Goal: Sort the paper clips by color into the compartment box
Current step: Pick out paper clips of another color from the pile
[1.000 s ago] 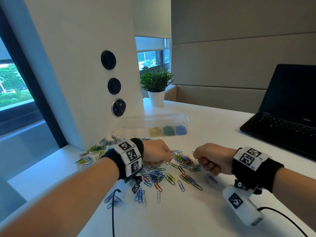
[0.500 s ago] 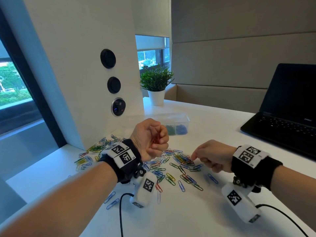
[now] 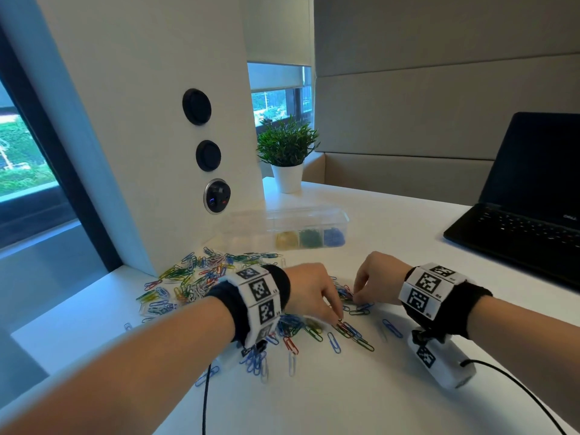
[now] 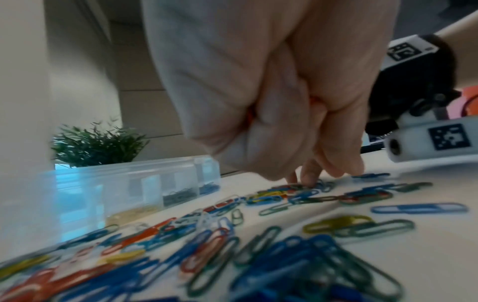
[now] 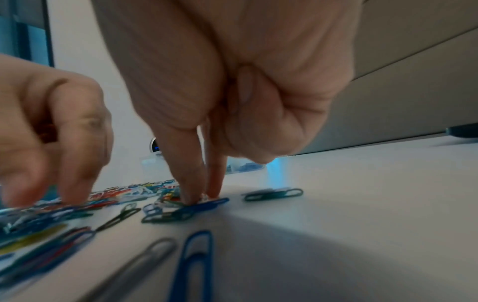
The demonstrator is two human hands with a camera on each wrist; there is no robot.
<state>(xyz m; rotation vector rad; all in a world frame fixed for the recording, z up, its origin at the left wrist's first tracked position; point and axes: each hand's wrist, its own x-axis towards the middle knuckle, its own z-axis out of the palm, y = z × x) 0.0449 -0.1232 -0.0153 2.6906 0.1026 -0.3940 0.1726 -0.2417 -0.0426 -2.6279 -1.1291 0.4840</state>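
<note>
Coloured paper clips (image 3: 194, 277) lie scattered on the white table, thickest between my hands (image 3: 348, 329). The clear compartment box (image 3: 288, 221) stands behind them with yellow, green and blue clips in its right cells. My left hand (image 3: 337, 315) reaches down into the pile. Its curled palm holds red clips (image 4: 313, 101) while its fingertips (image 4: 305, 179) touch the clips below. My right hand (image 3: 357, 298) is just to its right. Its thumb and forefinger (image 5: 191, 194) pinch down on a clip beside a blue one (image 5: 204, 205), and its other fingers are curled.
An open black laptop (image 3: 533, 199) sits at the right. A potted plant (image 3: 287, 152) stands behind the box. A white column (image 3: 141, 120) with round sockets rises at the left. Wrist camera housings (image 3: 439, 362) and their cables (image 3: 205, 400) hang near the table.
Half a second ago my left hand was lifted with red clips in its palm; it has come back down onto the pile. My right hand stayed at the pile, shifting slightly.
</note>
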